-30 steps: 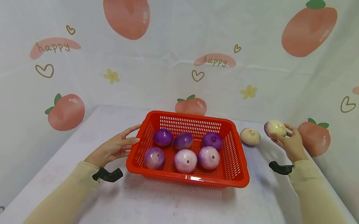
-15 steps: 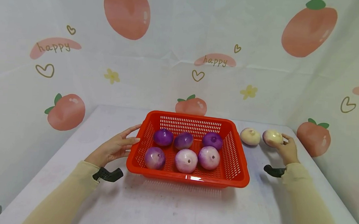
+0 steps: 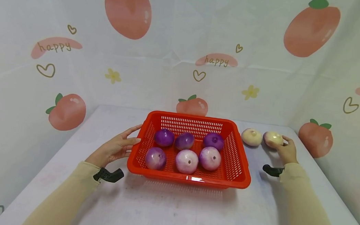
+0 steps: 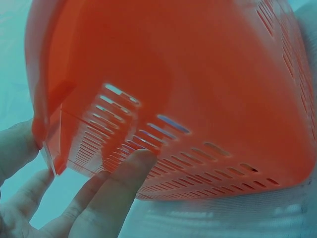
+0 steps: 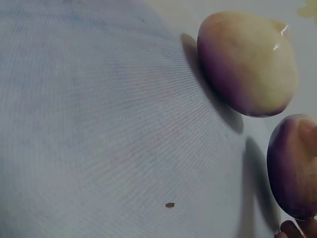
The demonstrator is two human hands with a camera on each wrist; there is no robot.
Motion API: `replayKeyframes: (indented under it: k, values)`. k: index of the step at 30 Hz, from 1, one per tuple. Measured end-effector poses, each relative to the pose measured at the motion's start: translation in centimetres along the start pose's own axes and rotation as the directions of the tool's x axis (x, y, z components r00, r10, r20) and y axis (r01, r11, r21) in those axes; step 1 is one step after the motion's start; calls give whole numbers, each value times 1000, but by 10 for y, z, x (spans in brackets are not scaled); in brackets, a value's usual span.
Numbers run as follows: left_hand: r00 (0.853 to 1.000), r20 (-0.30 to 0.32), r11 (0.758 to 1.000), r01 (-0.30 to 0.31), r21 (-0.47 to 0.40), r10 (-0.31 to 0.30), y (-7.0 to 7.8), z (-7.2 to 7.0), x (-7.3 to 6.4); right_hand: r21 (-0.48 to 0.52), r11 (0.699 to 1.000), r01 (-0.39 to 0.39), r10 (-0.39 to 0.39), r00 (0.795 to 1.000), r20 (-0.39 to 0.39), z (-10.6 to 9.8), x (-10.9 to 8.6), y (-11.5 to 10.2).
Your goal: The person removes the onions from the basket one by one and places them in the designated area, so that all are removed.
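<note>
My left hand grips the left side of a red slotted plastic basket, thumb at the rim and fingers against the outer wall. The left wrist view shows those fingers touching the slotted side of the basket. Several purple and purple-white onions lie inside, among them a pale onion at the front. Right of the basket, my right hand holds a yellowish-white onion low at the tabletop. Beside it sits another pale onion, also seen in the right wrist view as an onion with purple on one side.
A white-covered table carries everything. Behind it and at both sides hangs a white cloth with printed fruit, hearts and flowers. Black wrist mounts stick out from both sleeves.
My right hand has lowered the yellowish-white onion to the tabletop, beside the other pale one, still holding it. The left hand and the basket have stayed put.
</note>
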State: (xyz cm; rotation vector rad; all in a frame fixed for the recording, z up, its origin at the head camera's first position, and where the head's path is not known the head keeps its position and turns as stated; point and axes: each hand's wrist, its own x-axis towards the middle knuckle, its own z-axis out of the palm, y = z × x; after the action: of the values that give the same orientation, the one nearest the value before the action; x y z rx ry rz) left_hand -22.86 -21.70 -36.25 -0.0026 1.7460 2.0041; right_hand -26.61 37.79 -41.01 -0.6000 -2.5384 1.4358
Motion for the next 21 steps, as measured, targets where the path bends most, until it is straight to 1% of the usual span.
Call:
replayKeyframes:
  k: [10,15,21]
  values:
    - [1000,-17,1000,1,8,-1,-1,1,0,-7,1000,3,-2,999,34,2,-2,-3]
    - [999,-35,1000,3,21,-2,-1,1,-1,-24,1000,16,-15,999,52,1,-1,-2]
    - [999,-34,1000,-1,27,2,-1,1,-1,-44,999,27,-24,997,72,0,1,-2]
